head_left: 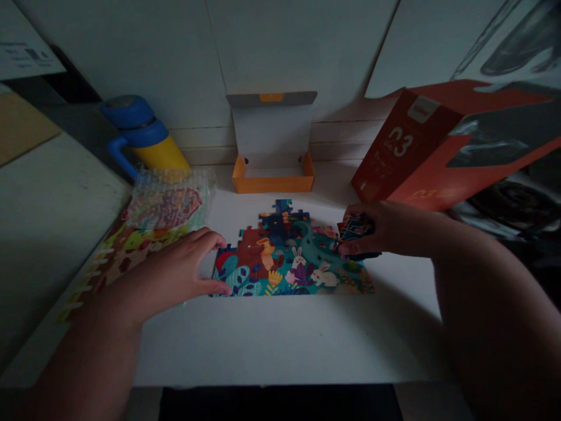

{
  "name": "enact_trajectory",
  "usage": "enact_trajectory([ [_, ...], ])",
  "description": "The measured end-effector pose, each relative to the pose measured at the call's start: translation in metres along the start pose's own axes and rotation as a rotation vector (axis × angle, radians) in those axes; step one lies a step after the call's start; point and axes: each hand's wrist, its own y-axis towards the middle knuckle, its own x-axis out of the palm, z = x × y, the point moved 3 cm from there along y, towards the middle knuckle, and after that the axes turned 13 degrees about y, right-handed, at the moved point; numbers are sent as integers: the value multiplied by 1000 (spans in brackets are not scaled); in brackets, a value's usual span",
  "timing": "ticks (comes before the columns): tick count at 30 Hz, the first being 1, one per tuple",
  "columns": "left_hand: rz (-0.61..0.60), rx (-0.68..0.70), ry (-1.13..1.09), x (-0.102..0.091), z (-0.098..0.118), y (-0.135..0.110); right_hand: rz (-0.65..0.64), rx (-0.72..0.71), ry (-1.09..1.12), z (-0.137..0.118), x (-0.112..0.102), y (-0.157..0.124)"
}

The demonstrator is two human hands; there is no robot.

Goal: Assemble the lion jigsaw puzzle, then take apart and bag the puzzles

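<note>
A partly joined jigsaw puzzle (284, 257) lies flat on the white table, showing rabbits, a dog-like animal and leaves. Its straight edge faces me, and its far side is stepped and uneven. At the puzzle's left edge is my left hand (193, 266), thumb and fingers apart around the corner, nothing held. Whether its fingertips touch the puzzle is hard to tell. My right hand (372, 231) is closed on a small stack of dark puzzle pieces (354, 228) over the puzzle's right side. Part of that stack is hidden by the fingers.
An orange box (274, 184) stands behind the puzzle, lid up. At the right leans a large red box (407, 146). On the left are a blue and yellow flask (149, 137), a bubble-wrapped packet (166, 199) and a colourful printed sheet (116, 257). The table's front edge (280, 383) is close to me.
</note>
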Motion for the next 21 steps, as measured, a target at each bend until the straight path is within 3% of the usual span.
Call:
enact_trajectory([
  [7, -51, 23, 37, 5, 11, 9, -118, 108, -125, 10, 9, 5],
  [21, -132, -112, -94, 6, 13, 13, -141, 101, -178, 17, 19, 4],
])
